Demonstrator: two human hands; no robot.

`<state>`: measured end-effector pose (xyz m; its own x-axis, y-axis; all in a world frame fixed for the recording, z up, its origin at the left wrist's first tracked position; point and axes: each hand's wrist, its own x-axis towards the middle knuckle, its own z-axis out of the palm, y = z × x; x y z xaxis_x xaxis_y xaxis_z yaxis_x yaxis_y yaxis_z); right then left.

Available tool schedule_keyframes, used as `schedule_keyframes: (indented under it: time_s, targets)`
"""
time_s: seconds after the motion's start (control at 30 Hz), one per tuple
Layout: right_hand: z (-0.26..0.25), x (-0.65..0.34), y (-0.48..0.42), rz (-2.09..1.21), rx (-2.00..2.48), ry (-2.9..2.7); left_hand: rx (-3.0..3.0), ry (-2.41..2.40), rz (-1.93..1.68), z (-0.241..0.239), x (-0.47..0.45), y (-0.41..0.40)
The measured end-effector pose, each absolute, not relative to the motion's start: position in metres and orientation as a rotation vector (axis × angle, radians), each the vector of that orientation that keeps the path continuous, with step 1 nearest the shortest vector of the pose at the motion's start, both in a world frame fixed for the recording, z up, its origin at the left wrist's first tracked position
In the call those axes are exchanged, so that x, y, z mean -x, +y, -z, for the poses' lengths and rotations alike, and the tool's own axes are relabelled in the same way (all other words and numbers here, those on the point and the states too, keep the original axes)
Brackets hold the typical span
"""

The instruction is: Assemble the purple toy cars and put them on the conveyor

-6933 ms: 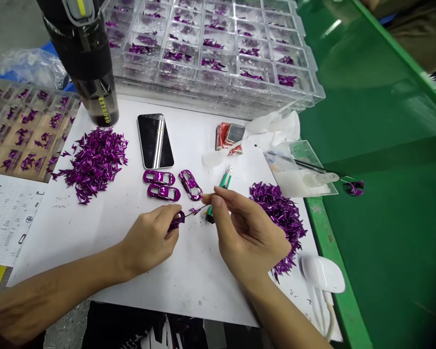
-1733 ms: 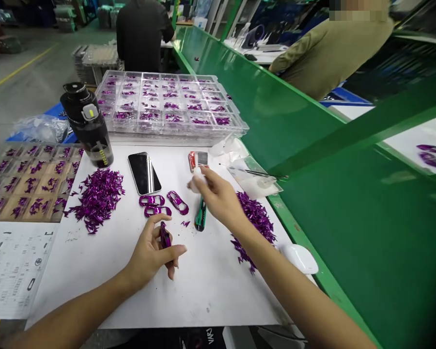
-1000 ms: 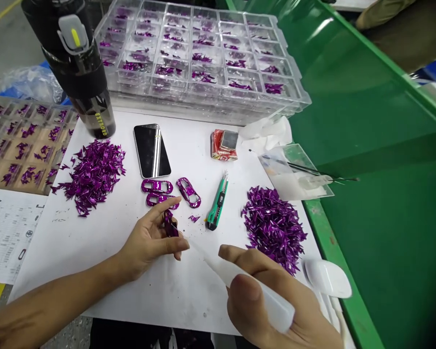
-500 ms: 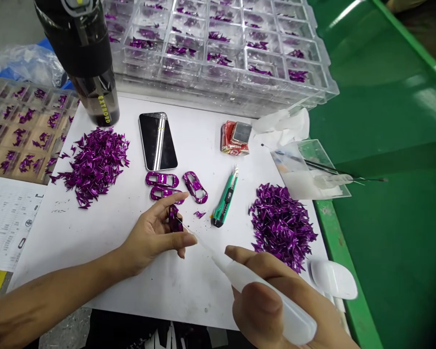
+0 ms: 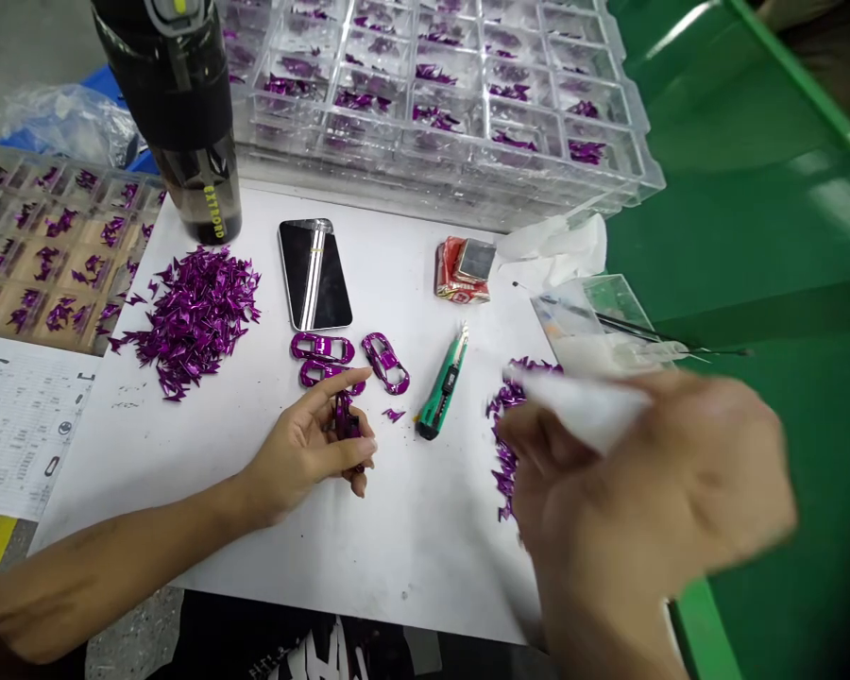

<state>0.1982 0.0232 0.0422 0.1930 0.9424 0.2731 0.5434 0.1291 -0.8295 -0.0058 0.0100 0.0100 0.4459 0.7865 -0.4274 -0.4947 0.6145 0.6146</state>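
Observation:
My left hand [image 5: 312, 451] rests on the white sheet [image 5: 205, 472] and pinches a small shiny purple toy car body [image 5: 344, 422] between thumb and fingers. My right hand [image 5: 652, 491] is raised close to the camera and blurred, fingers wrapped round a white squeeze bottle [image 5: 581, 408]. It hides most of the right pile of purple slivers [image 5: 504, 444]. Three more purple car bodies [image 5: 324, 348] lie just beyond my left hand. A loose purple sliver [image 5: 395, 414] lies beside a green utility knife [image 5: 443, 385].
A left pile of purple slivers [image 5: 195, 316], a phone [image 5: 314, 274], a dark bottle [image 5: 191, 123], a red packet [image 5: 464, 269] and stacked clear compartment trays [image 5: 432, 104] lie further back. Another tray [image 5: 49, 255] lies left. A green conveyor [image 5: 751, 236] runs along the right.
My right hand has swung the white bottle away from the car body, up and to the right, and now covers the right pile. My left hand holds the car body in place.

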Motion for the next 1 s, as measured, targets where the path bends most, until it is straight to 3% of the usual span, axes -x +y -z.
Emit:
schedule_keyframes:
  time_s: [0.27,0.37,0.57,1.0]
  targets:
    - [-0.019,-0.199,0.117,-0.610,1.742,-1.671,-0.415,0.764,-0.803,-0.019,0.007,0.010]
    - [-0.024,-0.213,0.107,-0.593,1.749,-1.759,-0.419,0.783,-0.797,-0.020,0.007,0.008]
    - [-0.042,-0.264,0.053,-0.214,2.087,-1.950,-0.435,0.775,-0.790,-0.016,0.005,0.008]
    - [-0.012,-0.254,0.027,-0.118,2.415,-1.872,-0.487,0.756,-0.799,-0.017,0.006,0.006]
